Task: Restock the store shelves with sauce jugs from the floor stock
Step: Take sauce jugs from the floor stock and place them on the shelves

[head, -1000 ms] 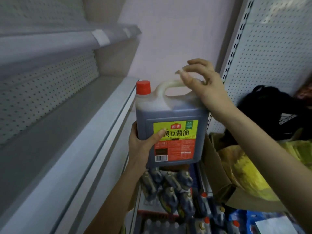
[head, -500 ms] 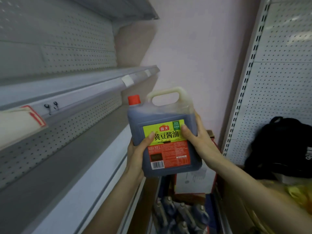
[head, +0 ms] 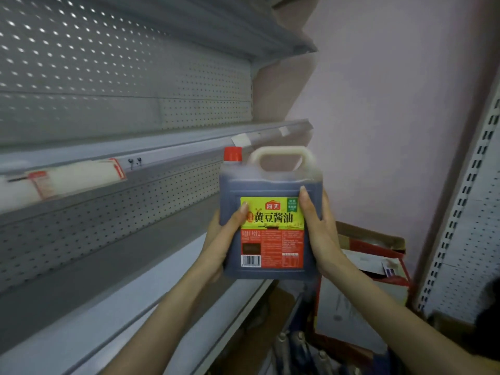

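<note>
I hold a dark sauce jug (head: 270,190) upright in the air, in front of the right end of the shelves. It has a red cap, a pale handle on top and a yellow and red label facing me. My left hand (head: 226,236) grips its left side, thumb on the label. My right hand (head: 318,226) grips its right side. The grey shelf (head: 140,288) lies to the left and below the jug. Blurred tops of more jugs (head: 300,345) show low down on the floor.
An upper shelf (head: 162,155) with price tags on its rail runs above the lower one. A pink wall stands behind. A red and white carton (head: 378,255) sits right of the jug. A perforated upright panel (head: 465,239) closes the right side.
My right hand left the handle and took the jug's right side. The jug has risen and the view has tilted up, away from the floor stock and the black bag.
</note>
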`<control>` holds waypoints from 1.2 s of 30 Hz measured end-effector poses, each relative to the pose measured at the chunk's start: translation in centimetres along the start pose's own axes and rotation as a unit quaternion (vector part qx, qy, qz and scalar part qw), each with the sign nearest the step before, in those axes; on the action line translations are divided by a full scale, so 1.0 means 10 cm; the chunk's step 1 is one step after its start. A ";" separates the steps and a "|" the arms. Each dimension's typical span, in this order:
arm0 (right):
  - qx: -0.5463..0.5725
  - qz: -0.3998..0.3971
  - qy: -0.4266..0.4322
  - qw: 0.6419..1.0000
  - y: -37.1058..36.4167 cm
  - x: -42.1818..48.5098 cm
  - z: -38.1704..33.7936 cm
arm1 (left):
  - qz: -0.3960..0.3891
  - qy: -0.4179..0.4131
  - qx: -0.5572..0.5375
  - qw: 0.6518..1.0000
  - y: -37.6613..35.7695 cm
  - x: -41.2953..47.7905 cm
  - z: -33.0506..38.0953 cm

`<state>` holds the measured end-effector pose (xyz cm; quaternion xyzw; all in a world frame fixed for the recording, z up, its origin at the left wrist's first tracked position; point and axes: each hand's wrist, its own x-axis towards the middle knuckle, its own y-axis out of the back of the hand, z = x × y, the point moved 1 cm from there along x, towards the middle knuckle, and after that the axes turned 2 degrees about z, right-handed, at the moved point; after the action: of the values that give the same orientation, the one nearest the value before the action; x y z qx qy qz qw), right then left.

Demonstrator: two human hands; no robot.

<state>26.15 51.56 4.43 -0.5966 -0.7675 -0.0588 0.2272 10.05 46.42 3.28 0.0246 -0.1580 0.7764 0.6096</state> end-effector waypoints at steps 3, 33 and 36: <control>0.017 -0.041 0.010 0.999 0.03 -0.06 -0.14 | 0.059 -0.046 0.021 0.997 -0.11 -0.26 0.15; 0.236 -0.386 0.001 0.892 -1.94 -2.31 -1.04 | 0.451 -0.158 0.163 0.863 0.85 -3.68 1.44; 0.253 -0.406 -0.018 0.878 -2.19 -2.75 -1.15 | 0.474 -0.147 0.171 0.851 1.01 -4.18 1.58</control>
<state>13.79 16.76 7.07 -0.1556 -0.9350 0.0608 0.3130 8.65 0.68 6.46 0.1644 -0.1033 0.9731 0.1239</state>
